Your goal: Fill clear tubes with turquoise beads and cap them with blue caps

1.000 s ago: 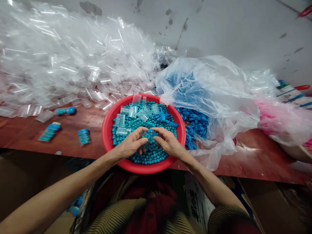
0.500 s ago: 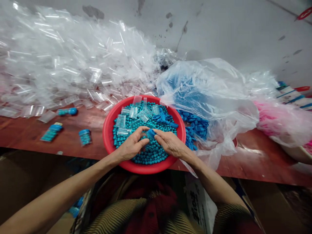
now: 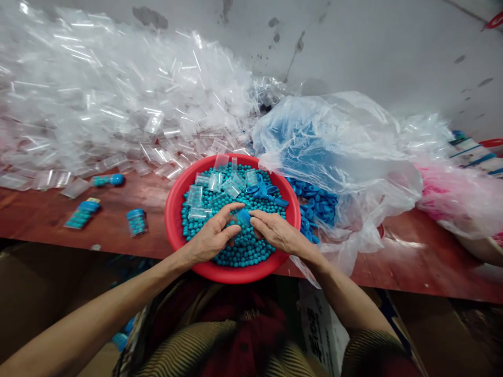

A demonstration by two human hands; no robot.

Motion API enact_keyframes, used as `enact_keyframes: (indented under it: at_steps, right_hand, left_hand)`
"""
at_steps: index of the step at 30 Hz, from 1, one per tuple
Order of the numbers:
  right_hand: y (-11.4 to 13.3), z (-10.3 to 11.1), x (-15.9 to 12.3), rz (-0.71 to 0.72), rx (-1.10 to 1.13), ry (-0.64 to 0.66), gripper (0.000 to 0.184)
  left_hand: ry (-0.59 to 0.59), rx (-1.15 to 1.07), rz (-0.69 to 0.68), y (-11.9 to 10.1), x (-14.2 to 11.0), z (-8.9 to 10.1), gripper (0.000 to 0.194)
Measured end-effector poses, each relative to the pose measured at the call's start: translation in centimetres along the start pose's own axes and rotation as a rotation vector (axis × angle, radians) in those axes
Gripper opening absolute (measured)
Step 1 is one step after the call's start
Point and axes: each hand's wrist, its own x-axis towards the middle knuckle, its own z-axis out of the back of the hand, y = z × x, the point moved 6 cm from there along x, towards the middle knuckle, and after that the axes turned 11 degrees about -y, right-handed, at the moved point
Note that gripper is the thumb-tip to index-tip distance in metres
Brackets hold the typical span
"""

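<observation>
Both hands hover over a red bowl (image 3: 175, 230) full of small turquoise beads (image 3: 239, 256). My left hand (image 3: 214, 234) is open, its thumb and forefinger spread apart. My right hand (image 3: 277, 230) faces it with loosely extended fingers. In the gap between them is a small clear container with a blue cap (image 3: 244, 215), blurred, close to the right fingertips; no firm grip on it shows. Behind the hands, several clear containers (image 3: 215, 181) and some blue plastic pieces (image 3: 264, 189) lie on the beads.
Left on the red table (image 3: 157, 209) are bead-filled containers with blue caps (image 3: 137, 222). Clear empty containers (image 3: 118, 104) form a large heap behind. At right, a plastic bag (image 3: 338, 141) covers blue pieces (image 3: 318, 201), and pink items (image 3: 440, 188) lie farther along.
My right fingers have loosened from the blue cap and drawn slightly right. My left thumb and forefinger have stayed in nearly the same place, a little wider apart.
</observation>
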Motion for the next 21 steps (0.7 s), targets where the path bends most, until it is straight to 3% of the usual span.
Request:
enact_keyframes:
  at_steps: [4, 9, 17, 21]
  right_hand:
    - [0.0, -0.1, -0.2, 0.016, 0.001, 0.038, 0.025]
    - [-0.5, -0.5, -0.3, -0.068, 0.065, -0.037, 0.021]
    - [-0.9, -1.1, 0.1, -0.105, 0.185, 0.028, 0.022]
    - [-0.8, -1.3, 0.1, -0.117, 0.112, 0.021, 0.018]
  left_hand:
    - [-0.017, -0.02, -0.009, -0.3, 0.1, 0.2, 0.049]
    - [0.017, -0.02, 0.005, -0.1, 0.1, 0.0, 0.051]
    - [0.019, 0.002, -0.027, -0.1, -0.1, 0.0, 0.048]
    - [0.005, 0.0, -0.039, 0.0, -0.1, 0.1, 0.042]
